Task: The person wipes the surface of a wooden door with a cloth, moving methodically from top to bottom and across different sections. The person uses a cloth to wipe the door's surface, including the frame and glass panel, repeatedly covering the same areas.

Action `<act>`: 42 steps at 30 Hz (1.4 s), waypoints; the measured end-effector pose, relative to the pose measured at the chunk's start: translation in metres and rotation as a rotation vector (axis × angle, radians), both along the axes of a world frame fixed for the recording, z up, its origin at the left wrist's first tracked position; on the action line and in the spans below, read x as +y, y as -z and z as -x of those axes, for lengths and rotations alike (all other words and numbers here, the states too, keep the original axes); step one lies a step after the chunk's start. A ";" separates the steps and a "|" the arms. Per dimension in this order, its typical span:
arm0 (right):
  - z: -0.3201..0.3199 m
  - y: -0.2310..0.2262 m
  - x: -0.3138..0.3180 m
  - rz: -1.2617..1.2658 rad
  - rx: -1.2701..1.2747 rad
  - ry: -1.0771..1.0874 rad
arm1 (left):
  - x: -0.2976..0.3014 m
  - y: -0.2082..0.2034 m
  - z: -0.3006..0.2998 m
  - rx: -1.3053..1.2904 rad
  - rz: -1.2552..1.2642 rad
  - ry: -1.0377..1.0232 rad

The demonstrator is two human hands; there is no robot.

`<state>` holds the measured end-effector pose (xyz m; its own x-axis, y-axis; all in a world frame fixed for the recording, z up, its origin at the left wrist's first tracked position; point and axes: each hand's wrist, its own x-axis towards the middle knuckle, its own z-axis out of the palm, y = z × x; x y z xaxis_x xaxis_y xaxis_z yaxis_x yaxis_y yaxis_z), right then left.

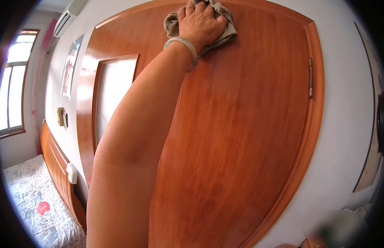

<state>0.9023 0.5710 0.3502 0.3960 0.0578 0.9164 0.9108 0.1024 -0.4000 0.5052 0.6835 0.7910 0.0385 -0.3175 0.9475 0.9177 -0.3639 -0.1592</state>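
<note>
My left hand (200, 24) is raised to the top of a reddish-brown wooden door (233, 136), back of the hand toward me. Under its palm and fingers is a crumpled grey-green cloth (230, 35), held pressed against the wood. The cloth bunches out on both sides of the hand, and part of it shows between the fingers. A pale bangle (192, 48) circles the wrist. My left forearm crosses in front of the door and hides part of it. I do not see my right hand; a small skin-coloured sliver at the lower edge is too little to identify.
A wooden frame (318, 124) surrounds the door, with a metal hinge (310, 77) on its right. Left of my arm is a bright glass pane (115, 91). A bed (24, 182) with a wooden headboard (62, 165) stands at the lower left, near a window (14, 82).
</note>
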 end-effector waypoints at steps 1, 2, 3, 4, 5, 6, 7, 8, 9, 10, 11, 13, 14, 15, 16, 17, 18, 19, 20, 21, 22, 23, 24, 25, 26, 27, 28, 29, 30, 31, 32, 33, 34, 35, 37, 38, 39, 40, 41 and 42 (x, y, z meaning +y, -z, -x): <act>0.000 0.004 -0.015 -0.062 -0.020 0.035 | -0.001 0.003 0.002 0.041 0.009 0.011; 0.007 0.011 -0.020 -0.122 -0.043 0.034 | 0.002 0.008 0.012 0.084 0.030 -0.017; 0.014 0.018 -0.026 -0.179 -0.069 0.027 | 0.007 0.015 0.016 0.106 -0.015 -0.011; 0.025 0.026 -0.030 -0.225 -0.098 0.008 | 0.010 0.021 0.022 0.102 -0.018 -0.048; 0.038 0.033 -0.036 -0.256 -0.134 -0.023 | 0.011 0.029 0.027 0.096 -0.019 -0.078; 0.051 0.038 -0.037 -0.275 -0.173 -0.069 | 0.012 0.038 0.034 0.090 -0.019 -0.110; 0.064 0.041 -0.041 -0.266 -0.218 -0.110 | 0.005 0.054 0.040 0.111 0.061 -0.079; 0.075 0.047 -0.043 -0.237 -0.258 -0.159 | 0.006 0.068 0.038 0.114 0.072 -0.075; 0.083 0.052 -0.045 -0.195 -0.293 -0.209 | 0.006 0.082 0.038 0.118 0.084 -0.072; 0.092 0.054 -0.046 -0.163 -0.319 -0.253 | 0.004 0.094 0.042 0.118 0.086 -0.074; 0.093 0.056 -0.046 -0.129 -0.327 -0.277 | 0.003 0.109 0.052 0.184 0.073 -0.051; 0.093 0.060 -0.048 -0.056 -0.343 -0.312 | 0.005 0.144 0.060 0.165 0.067 -0.068; 0.084 0.077 -0.048 0.035 -0.229 -0.380 | 0.006 0.164 0.062 0.154 0.065 -0.070; 0.066 0.102 -0.046 0.116 -0.121 -0.446 | 0.001 0.183 0.067 0.111 0.073 -0.075; 0.060 0.111 -0.043 0.202 -0.009 -0.511 | 0.002 0.204 0.068 0.057 0.063 -0.099; 0.053 0.118 -0.039 0.264 0.054 -0.575 | 0.001 0.225 0.071 0.024 0.091 -0.098; 0.049 0.122 -0.037 0.252 0.051 -0.598 | -0.008 0.246 0.072 -0.001 0.121 -0.106; 0.044 0.125 -0.036 0.240 0.048 -0.609 | -0.011 0.267 0.071 -0.033 0.167 -0.108; 0.041 0.126 -0.036 0.223 0.050 -0.610 | -0.009 0.288 0.068 -0.059 0.209 -0.100; 0.042 0.126 -0.037 0.208 0.138 -0.622 | -0.009 0.308 0.065 -0.068 0.275 -0.105; 0.037 0.130 -0.036 0.239 0.280 -0.716 | -0.007 0.328 0.069 -0.079 0.283 -0.129; 0.026 0.137 -0.036 0.273 0.422 -0.802 | -0.007 0.348 0.070 -0.097 0.303 -0.117; 0.020 0.141 -0.035 0.304 0.566 -0.890 | -0.010 0.366 0.069 -0.114 0.317 -0.109; 0.026 0.136 -0.039 0.360 0.532 -0.836 | -0.012 0.383 0.065 -0.144 0.330 -0.093; 0.030 0.132 -0.040 0.375 0.331 -0.751 | -0.015 0.402 0.061 -0.175 0.341 -0.074; 0.033 0.128 -0.040 0.384 0.129 -0.661 | -0.018 0.421 0.061 -0.184 0.424 -0.078; 0.037 0.124 -0.039 0.388 -0.074 -0.569 | -0.019 0.441 0.062 -0.206 0.444 -0.083; 0.040 0.123 -0.040 0.401 0.023 -0.548 | -0.016 0.461 0.057 -0.257 0.453 -0.041; 0.042 0.119 -0.041 0.421 0.003 -0.523 | -0.012 0.480 0.051 -0.308 0.462 0.003; 0.043 0.113 -0.042 0.446 -0.025 -0.513 | -0.014 0.503 0.051 -0.354 0.469 -0.009; 0.043 0.110 -0.045 0.482 -0.049 -0.494 | -0.014 0.527 0.049 -0.403 0.494 -0.006; 0.044 0.107 -0.045 0.483 -0.053 -0.489 | -0.016 0.549 0.047 -0.451 0.520 -0.002; 0.046 0.107 -0.044 0.485 -0.053 -0.479 | -0.016 0.574 0.045 -0.495 0.549 0.004; 0.046 0.108 -0.043 0.479 -0.052 -0.473 | -0.013 0.607 0.045 -0.531 0.532 0.006; 0.045 0.106 -0.044 0.510 -0.036 -0.470 | -0.016 0.675 0.040 -0.654 0.644 0.031; 0.043 0.105 -0.044 0.522 -0.027 -0.468 | -0.015 0.714 0.036 -0.723 0.715 0.045; 0.040 0.104 -0.046 0.551 -0.004 -0.449 | -0.015 0.746 0.027 -0.822 0.736 0.139; 0.036 0.103 -0.048 0.574 0.017 -0.434 | -0.014 0.781 0.019 -0.921 0.749 0.230; 0.036 0.099 -0.049 0.586 0.030 -0.434 | -0.006 0.843 0.020 -1.018 0.789 0.197; 0.042 0.091 -0.049 0.577 -0.032 -0.431 | 0.002 0.900 0.023 -1.120 0.822 0.158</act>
